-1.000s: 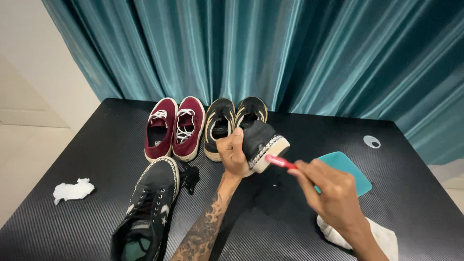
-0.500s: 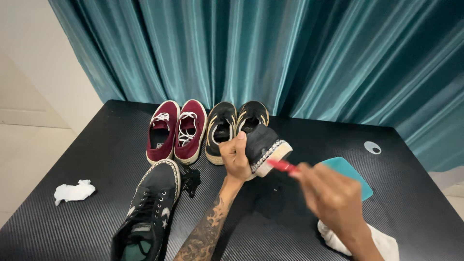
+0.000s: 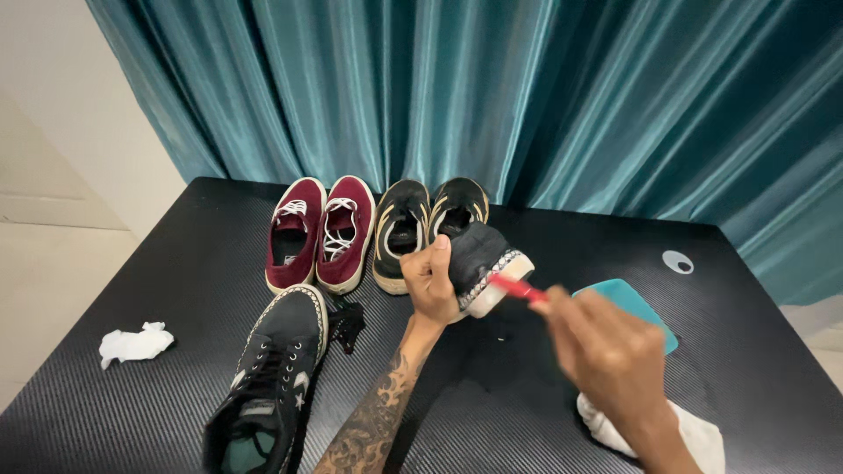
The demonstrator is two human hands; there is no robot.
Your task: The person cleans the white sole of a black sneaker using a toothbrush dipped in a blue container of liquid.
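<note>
The left hand [image 3: 430, 283] is clamped around a black sneaker [image 3: 479, 259], holding it lifted above the counter [image 3: 176, 263] with its pale sole edge turned toward the right hand [image 3: 610, 355]. The right hand is closed on a red-handled brush [image 3: 516, 288], whose tip touches that sole edge; the hand is blurred. Just behind the held sneaker stand a black-and-tan pair [image 3: 426, 224], with a maroon pair [image 3: 320, 233] beside them. Left of the held sneaker lies a second black sneaker [image 3: 268, 382], and farther left a crumpled white tissue [image 3: 133, 344]. Right of it sit a teal dish [image 3: 637, 307] and a white cloth [image 3: 694, 434].
</note>
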